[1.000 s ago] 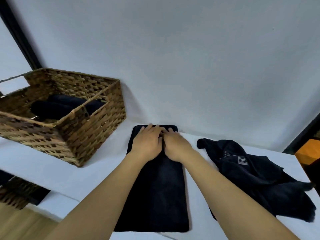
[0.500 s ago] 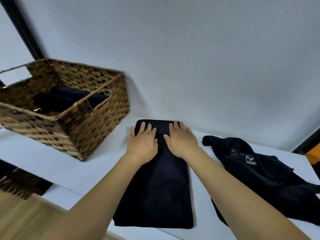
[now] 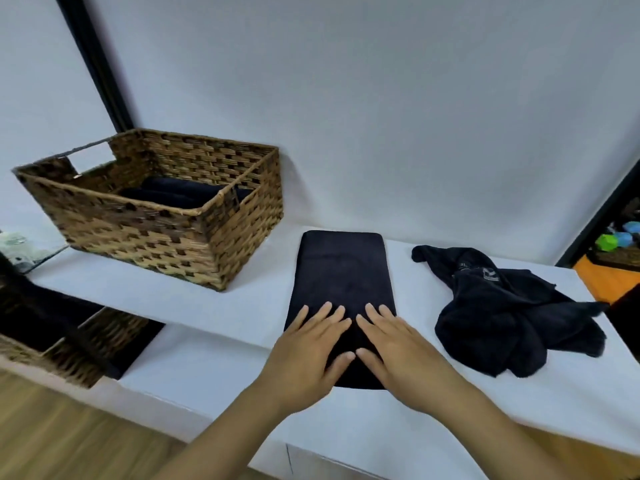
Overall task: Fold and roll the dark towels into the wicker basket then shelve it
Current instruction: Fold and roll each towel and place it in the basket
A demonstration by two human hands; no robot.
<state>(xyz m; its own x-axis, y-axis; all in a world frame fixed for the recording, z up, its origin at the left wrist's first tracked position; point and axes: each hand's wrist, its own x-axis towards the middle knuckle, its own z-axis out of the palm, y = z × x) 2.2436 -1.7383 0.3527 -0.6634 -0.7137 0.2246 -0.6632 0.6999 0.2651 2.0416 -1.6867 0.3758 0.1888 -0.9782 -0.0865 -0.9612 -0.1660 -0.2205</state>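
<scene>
A dark towel lies folded into a long flat strip on the white counter, its short end toward me. My left hand and my right hand rest flat side by side on its near end, fingers spread, gripping nothing. A wicker basket stands at the left on the counter with rolled dark towels inside. A heap of crumpled dark towels lies to the right of the strip.
The wall rises right behind the counter. Below the counter at the left, a second wicker basket sits on a lower shelf. Wooden floor shows at the bottom left. Colourful items lie past the counter's right end.
Both hands have slid along the folded towel from its far end to its near end, staying flat on it. The camera has tilted, so the scene sits lower in view.
</scene>
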